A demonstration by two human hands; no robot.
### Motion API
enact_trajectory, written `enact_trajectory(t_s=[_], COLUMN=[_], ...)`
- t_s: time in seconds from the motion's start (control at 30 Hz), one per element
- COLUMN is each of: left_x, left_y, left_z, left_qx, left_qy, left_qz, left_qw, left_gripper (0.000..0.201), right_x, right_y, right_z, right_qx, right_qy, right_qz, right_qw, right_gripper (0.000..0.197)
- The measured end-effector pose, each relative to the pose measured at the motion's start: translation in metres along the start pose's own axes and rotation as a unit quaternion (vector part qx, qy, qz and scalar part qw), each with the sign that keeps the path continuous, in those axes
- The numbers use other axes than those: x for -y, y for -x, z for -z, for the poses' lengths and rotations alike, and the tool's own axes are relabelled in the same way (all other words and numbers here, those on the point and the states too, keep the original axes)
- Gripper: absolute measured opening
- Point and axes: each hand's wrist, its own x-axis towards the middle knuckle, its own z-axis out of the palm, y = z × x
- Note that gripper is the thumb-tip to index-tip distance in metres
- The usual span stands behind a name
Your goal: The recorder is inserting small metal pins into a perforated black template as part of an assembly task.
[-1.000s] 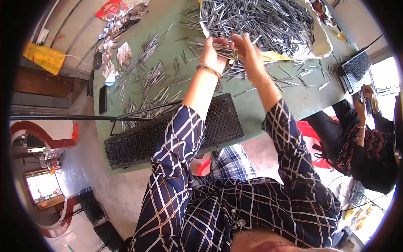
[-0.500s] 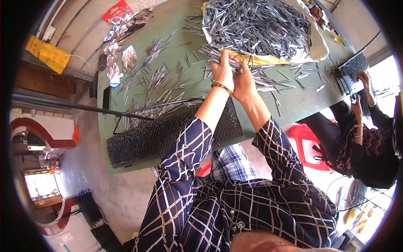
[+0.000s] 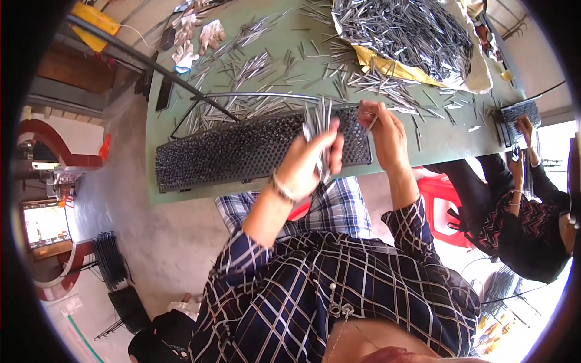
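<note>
My left hand is closed round a bundle of thin grey metal strips, which stick out above and below the fist. It is over the near side of a long black perforated rack. The rack's left part is densely filled with upright dark pieces, while open holes show toward its right end. By that right end my right hand is raised with its fingers curled together. Whatever its fingertips pinch, if anything, is too small to tell. Loose metal strips lie scattered on the green table behind the rack.
A large heap of strips lies on a pale sack with a yellow edge. Gloves rest at the far left. A dark rod slants over the table's left side. At right a co-worker handles another rack beside a red stool.
Both hands have come back from the heap's edge and moved apart. The left carries the strip bundle to the rack's near side; the right has shifted to the rack's right end. The view has shifted.
</note>
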Motion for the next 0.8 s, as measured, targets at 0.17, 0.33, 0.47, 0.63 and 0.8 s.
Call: enact_trajectory(t_s=[0.17,0.33,0.47,0.63,0.8], left_x=[0.064,0.071,0.072,0.068,0.074], left_y=[0.064,0.077,0.071,0.076,0.073], left_z=[0.068,0.086,0.104,0.103,0.116], left_qx=[-0.086,-0.069,-0.098,-0.092,-0.080], left_qy=[0.033,0.005,0.040,0.024,0.014], left_qz=[0.045,0.024,0.006,-0.011,0.018], left_qw=[0.995,0.997,0.994,0.995,0.997], left_gripper=[0.033,0.034,0.028,0.026,0.029], right_x=[-0.012,-0.028,-0.044,-0.061,-0.062], right_y=[0.021,0.019,0.017,0.013,0.010], right_z=[-0.017,-0.033,-0.061,-0.073,-0.076], right_qx=[-0.008,-0.009,0.010,0.019,0.007], right_qy=[0.326,0.249,0.243,0.366,0.437], right_qz=[0.140,0.069,0.093,0.184,0.244], right_qw=[0.935,0.966,0.965,0.912,0.866], right_gripper=[0.034,0.025,0.021,0.021,0.020])
